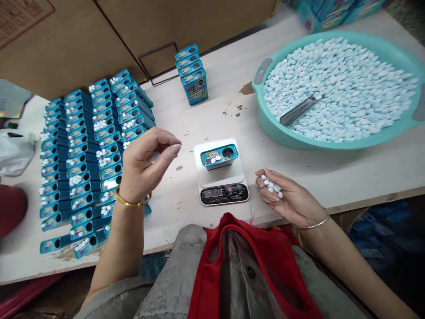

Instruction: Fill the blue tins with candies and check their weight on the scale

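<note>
My left hand (142,159) is up near the scale, beside the rows of blue tins (111,170). My thumb and pointing finger come close together at the tips, and I can't tell if they touch. I see nothing between them. A gold bangle (133,203) sits around that wrist.

My right hand (294,201) is turned up on the other side of the scale. Its fingers are curled around a little bunch of white candies (271,184), and the candies peek out at the top. A thin silver bangle (314,225) is on this wrist.

Between my hands is the white scale (219,175). One blue tin (217,166) stands on it, with a round hole in its top at the right. Two white candies lie on the top, next to the hole.

Many tins in the rows have white candies sitting on their tops too. Four more tins (198,92) stand in a short line at the back of the table (226,126). On my right is a big teal tub (332,144) full of pale candies (352,88), and a metal scoop (299,110) lies on them.
</note>
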`<move>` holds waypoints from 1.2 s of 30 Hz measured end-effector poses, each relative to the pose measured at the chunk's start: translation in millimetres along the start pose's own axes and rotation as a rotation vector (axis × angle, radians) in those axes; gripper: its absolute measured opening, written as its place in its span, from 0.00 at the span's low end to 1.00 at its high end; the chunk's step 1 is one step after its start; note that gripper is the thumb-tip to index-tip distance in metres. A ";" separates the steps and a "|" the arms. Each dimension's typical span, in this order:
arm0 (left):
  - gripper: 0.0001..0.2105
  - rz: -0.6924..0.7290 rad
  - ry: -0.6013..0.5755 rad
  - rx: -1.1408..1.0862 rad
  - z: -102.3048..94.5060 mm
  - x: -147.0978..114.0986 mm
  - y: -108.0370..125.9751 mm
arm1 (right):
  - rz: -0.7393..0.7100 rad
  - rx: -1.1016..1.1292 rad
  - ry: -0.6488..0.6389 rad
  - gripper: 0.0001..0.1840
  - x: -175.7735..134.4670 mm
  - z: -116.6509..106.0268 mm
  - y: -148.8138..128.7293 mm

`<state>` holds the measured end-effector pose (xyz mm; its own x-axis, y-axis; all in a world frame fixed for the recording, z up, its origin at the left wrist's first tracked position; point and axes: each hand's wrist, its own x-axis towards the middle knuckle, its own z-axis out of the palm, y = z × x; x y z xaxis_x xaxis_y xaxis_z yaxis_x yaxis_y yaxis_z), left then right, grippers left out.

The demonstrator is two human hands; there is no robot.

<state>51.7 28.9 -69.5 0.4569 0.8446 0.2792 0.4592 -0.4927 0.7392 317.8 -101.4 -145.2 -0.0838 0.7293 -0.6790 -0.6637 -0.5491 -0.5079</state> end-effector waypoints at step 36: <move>0.04 0.097 -0.160 0.028 37.8 -15.9 -19.6 | -0.408 -0.757 -0.166 0.22 33.3 78.9 -53.2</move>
<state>64.2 17.2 -111.5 0.6146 0.7497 0.2455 0.4270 -0.5778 0.6956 291.7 -15.7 -98.9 -0.0937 0.9455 -0.3120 0.0009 -0.3133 -0.9497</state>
